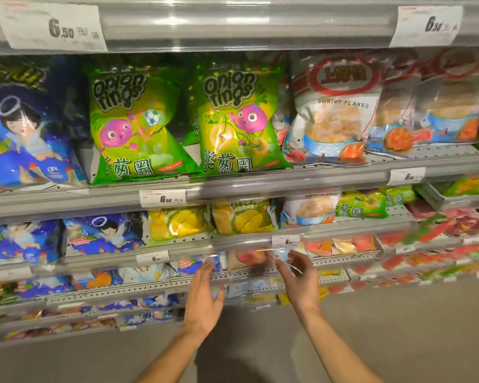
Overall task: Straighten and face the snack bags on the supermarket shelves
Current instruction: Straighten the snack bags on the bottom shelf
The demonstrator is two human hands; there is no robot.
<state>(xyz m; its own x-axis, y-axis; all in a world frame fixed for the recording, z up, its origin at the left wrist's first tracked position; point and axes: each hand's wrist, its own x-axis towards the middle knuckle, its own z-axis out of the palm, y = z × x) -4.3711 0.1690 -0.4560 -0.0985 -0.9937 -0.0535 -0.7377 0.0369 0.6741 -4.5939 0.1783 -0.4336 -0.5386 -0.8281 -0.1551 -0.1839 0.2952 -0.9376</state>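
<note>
Upper shelf [233, 186]: two green "Onion Rings" bags [133, 125] upright w/ purple cartoon onions, left one leaning a bit; at right, clear/white "SHRIMP FLAKES" bags [335, 114] w/ red oval logo; blue cartoon-angel bags [25, 134] at left end. Price tags [163, 199] on shelf edges read 6.50. Shelf below holds yellow "Potato Chips" durian bags [241, 217]. Left hand [205, 294] & right hand [299, 277] both raised before lower shelf rails, fingers loose, spread, grasping nothing; lower bags blurred.

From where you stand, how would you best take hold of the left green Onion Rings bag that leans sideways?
Probably by its two side edges near the top, coming straight from the front. The left Onion Rings bag is puffed and tilted, its bottom corner spreading toward the right Onion Rings bag, so holding both sides lets you turn it upright.
</note>
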